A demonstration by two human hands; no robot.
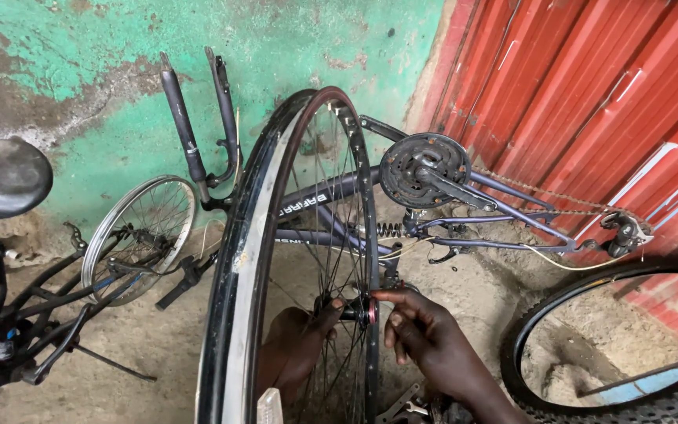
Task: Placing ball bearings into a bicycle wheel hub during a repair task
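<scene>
An upright spoked bicycle wheel with a dark rim (300, 235) stands edge-on at the centre of the view, a loose black tyre (225, 283) hanging along its left side. The right hand (421, 334) is at the wheel's silver and pink hub axle end (369, 312), thumb and forefinger pinched closed on it, the other fingers curled. The left hand (296, 345) reaches through from behind the spokes, fingers bent around the far end of the hub; how firmly it grips cannot be told. A knobbly black tyre (590, 408) lies on the sandy dirt floor (158, 345) to the right. Behind the wheel, a dark blue bicycle frame (480, 228) rests upside down, its chainring (421, 169) and rusty chain (543, 192) uppermost. To the left, a small silver wheel (139, 235) leans near a black bicycle saddle (1, 177). Farthest back stand a flaking green wall (119, 78) and a red corrugated metal sheet (590, 94).
</scene>
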